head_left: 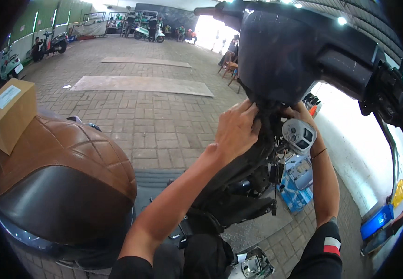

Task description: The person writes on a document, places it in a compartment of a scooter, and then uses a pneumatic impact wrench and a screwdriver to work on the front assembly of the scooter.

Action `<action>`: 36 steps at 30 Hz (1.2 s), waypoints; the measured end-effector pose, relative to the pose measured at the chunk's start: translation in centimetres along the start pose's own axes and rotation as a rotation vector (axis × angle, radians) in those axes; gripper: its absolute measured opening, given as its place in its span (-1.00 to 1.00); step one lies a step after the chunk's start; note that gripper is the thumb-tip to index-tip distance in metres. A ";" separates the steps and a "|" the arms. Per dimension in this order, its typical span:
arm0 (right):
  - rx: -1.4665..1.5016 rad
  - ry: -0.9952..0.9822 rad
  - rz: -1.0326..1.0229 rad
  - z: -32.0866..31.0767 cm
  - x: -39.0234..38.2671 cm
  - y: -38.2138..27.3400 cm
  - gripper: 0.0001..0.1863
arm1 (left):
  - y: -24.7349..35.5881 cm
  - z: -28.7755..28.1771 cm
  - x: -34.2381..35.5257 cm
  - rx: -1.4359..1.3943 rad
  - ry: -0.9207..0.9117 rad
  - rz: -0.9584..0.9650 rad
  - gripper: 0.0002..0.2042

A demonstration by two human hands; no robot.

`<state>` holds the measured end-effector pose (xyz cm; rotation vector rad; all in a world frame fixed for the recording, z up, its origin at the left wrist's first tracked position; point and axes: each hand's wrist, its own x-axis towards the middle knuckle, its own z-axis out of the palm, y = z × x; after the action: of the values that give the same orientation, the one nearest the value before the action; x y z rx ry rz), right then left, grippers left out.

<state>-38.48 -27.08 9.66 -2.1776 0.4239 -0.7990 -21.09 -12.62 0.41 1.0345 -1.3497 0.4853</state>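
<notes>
A scooter's dark handlebar cover (280,51) fills the upper right, with the grip and lever at its right end. Just under it, my left hand (238,125) has its fingers curled in against black wiring and the steering column (269,121); what the fingertips pinch is hidden. On the column's far side is my right hand (301,114), reaching up under the cover, its fingers mostly out of sight. A grey rounded unit with dark windows (299,136) hangs beside my right wrist. Below, loose wires and connectors (276,172) show in the stripped front.
A brown quilted seat (85,144) carries a cardboard box (13,111) at left. Blue packaging (297,193) and removed parts lie on the paving. A white wall (350,153) runs along the right. People and parked scooters (150,32) are far back.
</notes>
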 end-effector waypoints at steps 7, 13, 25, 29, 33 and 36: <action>-0.007 0.156 -0.069 -7.3 -0.9 0.8 -0.71 | 0.8 1.2 -0.3 -0.063 0.053 -0.022 -0.75; 0.241 0.396 -0.081 -5.9 -6.2 2.2 -0.73 | 0.3 2.2 -1.6 -0.056 0.121 -0.101 -0.70; 0.245 0.366 -0.293 -0.7 -12.6 -3.3 -0.64 | -1.0 1.3 -0.9 -0.046 0.010 -0.005 -0.71; 0.123 0.376 -0.291 -0.5 -14.7 -4.3 -0.64 | -1.4 1.4 -0.5 -0.124 0.000 0.111 -0.73; 0.112 0.353 -0.252 -0.8 -15.8 -3.7 -0.61 | -1.7 0.8 -0.7 -0.205 -0.064 0.052 -0.71; 0.143 0.375 -0.244 -0.4 -17.0 -3.4 -0.61 | -2.0 0.9 -0.9 -0.271 -0.027 0.035 -0.69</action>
<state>-51.28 -16.19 5.53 -1.9690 0.2759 -1.3412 -20.17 -14.10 -1.19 0.7982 -1.4157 0.3045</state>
